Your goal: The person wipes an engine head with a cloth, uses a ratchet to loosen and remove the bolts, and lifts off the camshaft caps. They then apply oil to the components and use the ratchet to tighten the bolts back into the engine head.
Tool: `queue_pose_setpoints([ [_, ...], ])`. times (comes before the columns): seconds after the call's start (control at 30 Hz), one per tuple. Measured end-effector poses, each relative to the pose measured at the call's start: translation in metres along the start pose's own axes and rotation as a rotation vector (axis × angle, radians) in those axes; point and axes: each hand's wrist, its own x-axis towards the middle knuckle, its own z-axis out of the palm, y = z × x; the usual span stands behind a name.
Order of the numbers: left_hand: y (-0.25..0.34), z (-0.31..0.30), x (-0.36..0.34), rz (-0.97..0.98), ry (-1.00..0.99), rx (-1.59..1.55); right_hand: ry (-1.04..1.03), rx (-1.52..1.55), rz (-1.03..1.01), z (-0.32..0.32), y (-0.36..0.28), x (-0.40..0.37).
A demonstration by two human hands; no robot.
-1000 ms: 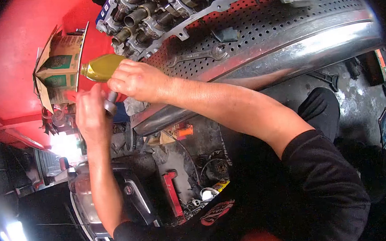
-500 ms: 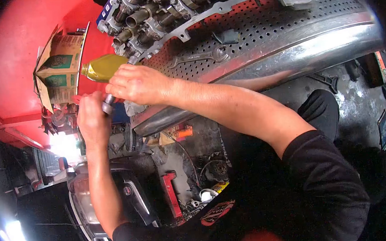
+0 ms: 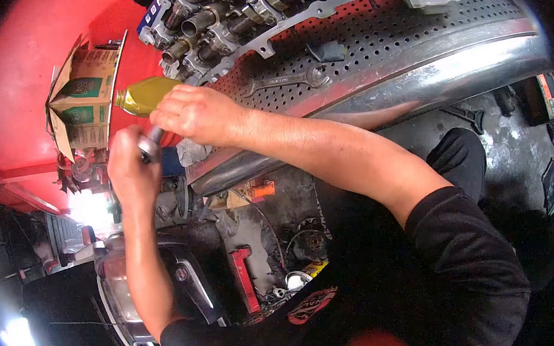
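My left hand (image 3: 132, 166), slightly blurred, is closed around a ratchet wrench (image 3: 150, 147), whose metal head shows beside my fingers. My right hand (image 3: 198, 116) wraps round the shaft that runs from the ratchet toward the engine cylinder head (image 3: 258, 21). The far end of that shaft is hidden behind my fingers. Camshafts and round metal bores show on the cylinder head, which lies on a perforated metal bench top (image 3: 384, 41). Just beyond my right hand is a yellow-green oil bottle (image 3: 147, 95). A combination wrench (image 3: 286, 81) lies on the bench to the right.
A dark scraper-like piece (image 3: 327, 52) rests near the wrench. The bench has a rounded shiny metal edge (image 3: 426, 80). An open cardboard box (image 3: 82, 97) stands at the left by a red surface. Below are a vehicle front (image 3: 162, 279) and a red metal bar (image 3: 245, 279).
My left hand has turned, so the ratchet head now faces the camera more and sits slightly higher. My right hand stays on the shaft, shifted only a little.
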Motion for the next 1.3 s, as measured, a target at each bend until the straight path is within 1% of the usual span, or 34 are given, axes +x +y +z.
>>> queue_pose_setpoints([
  [0.03,0.018,-0.001,0.002,-0.423,-0.072,-0.142,-0.011,-0.008,0.003,0.000,0.003,0.001],
  [0.07,0.020,0.002,-0.001,-0.693,-0.148,-0.553,-0.024,-0.010,0.010,0.000,0.003,0.003],
  [0.1,0.023,0.003,-0.001,-0.950,-0.225,-0.966,-0.031,-0.012,0.021,0.000,0.002,0.004],
  [0.13,0.029,-0.003,0.001,-1.055,-0.248,-1.100,-0.018,-0.022,0.027,-0.001,0.003,0.006],
  [0.2,0.024,0.001,-0.003,-0.691,-0.163,-0.489,-0.013,-0.023,0.038,-0.002,-0.001,0.002],
  [0.23,0.017,0.003,-0.006,-0.504,-0.121,-0.186,0.012,-0.020,0.001,-0.001,-0.003,0.002],
  [0.27,-0.007,0.004,-0.009,0.018,-0.023,-0.047,0.041,-0.022,-0.036,0.000,-0.002,0.002],
  [0.3,-0.016,0.003,-0.005,0.198,0.015,0.205,0.072,-0.025,-0.061,0.001,-0.004,-0.001],
  [0.37,-0.021,-0.002,0.010,0.431,0.076,0.244,0.035,-0.012,-0.063,0.002,-0.006,-0.003],
  [0.47,-0.005,0.004,0.002,0.093,0.009,0.023,0.014,0.010,-0.037,-0.002,-0.002,-0.001],
  [0.5,0.011,0.005,-0.001,-0.199,-0.018,-0.128,0.013,0.020,-0.019,-0.004,-0.002,0.000],
  [0.57,0.032,0.002,0.001,-0.875,-0.127,-0.807,0.026,0.026,-0.015,-0.001,-0.002,0.003],
  [0.6,0.030,0.005,-0.004,-1.001,-0.105,-1.240,0.037,0.009,-0.027,0.001,-0.001,0.004],
  [0.63,0.028,0.002,0.002,-0.919,-0.146,-1.014,0.045,-0.008,-0.039,0.003,0.001,0.003],
  [0.7,0.023,-0.009,0.009,-0.768,-0.228,-0.564,-0.024,0.017,0.019,-0.005,-0.002,0.004],
  [0.73,0.013,-0.002,0.003,-0.450,-0.130,-0.249,-0.052,0.023,0.042,-0.008,0.000,0.007],
  [0.77,-0.015,0.010,-0.010,-0.223,-0.117,-0.121,-0.019,0.008,-0.003,-0.004,0.001,0.005],
  [0.83,-0.028,-0.001,0.008,0.380,-0.008,0.188,0.050,-0.032,-0.078,0.008,0.003,-0.002],
  [0.87,-0.033,0.003,0.005,0.399,-0.014,0.196,0.034,-0.016,-0.057,0.009,0.004,-0.001],
  [0.93,-0.027,0.003,-0.003,0.050,-0.024,0.004,-0.020,0.006,-0.015,0.004,0.003,-0.002],
  [0.97,-0.015,0.010,-0.009,-0.110,-0.031,-0.130,0.056,0.000,-0.032,0.004,0.002,0.001],
  [1.0,0.008,0.006,-0.009,-0.416,-0.024,-0.215,-0.001,0.199,-0.038,0.009,0.007,0.009],
  [1.03,0.016,0.003,-0.010,-0.656,-0.065,-0.510,0.127,0.254,0.033,0.020,0.003,0.009],
  [1.07,0.001,0.009,-0.017,-0.879,-0.198,-0.710,-0.034,0.261,0.162,0.021,-0.003,0.008],
  [1.1,0.011,0.003,-0.025,-1.140,-0.136,-1.179,0.105,0.267,0.108,0.028,-0.002,0.007],
  [1.13,-0.004,0.009,-0.024,-0.863,-0.208,-1.002,0.204,0.233,-0.019,0.049,0.008,0.007],
  [1.17,-0.021,0.015,-0.027,-0.603,-0.215,-0.809,0.248,0.041,-0.037,0.063,0.011,0.009],
  [1.2,-0.023,0.017,-0.024,-0.262,-0.065,-0.476,0.226,-0.123,-0.033,0.072,0.014,0.006],
  [1.23,-0.019,0.022,-0.016,-0.134,0.012,-0.314,0.172,-0.254,-0.038,0.064,0.013,0.006],
  [1.27,-0.018,0.022,-0.012,-0.018,0.082,-0.134,0.103,-0.197,0.007,0.059,0.013,0.004],
  [1.3,-0.020,0.020,-0.011,0.020,0.085,-0.105,0.116,-0.193,0.007,0.058,0.013,0.005],
])
